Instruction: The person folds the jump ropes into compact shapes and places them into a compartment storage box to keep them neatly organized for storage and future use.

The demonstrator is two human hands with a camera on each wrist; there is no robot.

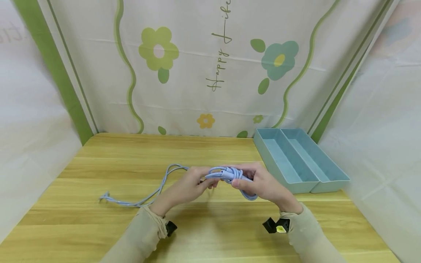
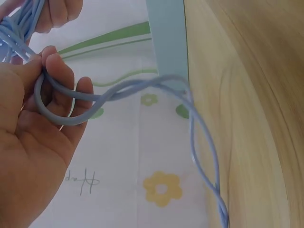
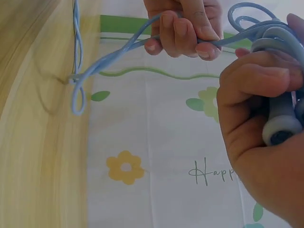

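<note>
A light blue jump rope (image 1: pixel 228 174) is bunched between the two hands above the table, its cord wound around the handles. My right hand (image 1: pixel 261 182) grips the wound bundle, thumb laid along it. One handle end (image 3: pixel 280 129) pokes out beneath the fingers in the right wrist view. Beside it, my left hand (image 1: pixel 187 186) pinches the doubled cord (image 2: pixel 66 118) between thumb and fingers, a small loop bending over the palm. From there the loose doubled length (image 1: pixel 161 186) trails left, its folded end (image 1: pixel 104 197) lying on the wood.
A pale blue two-compartment bin (image 1: pixel 292 157) stands at the back right of the wooden table (image 1: pixel 82 223). Behind the table hangs a white flower-print cloth (image 1: pixel 197 73), with more cloth along both sides.
</note>
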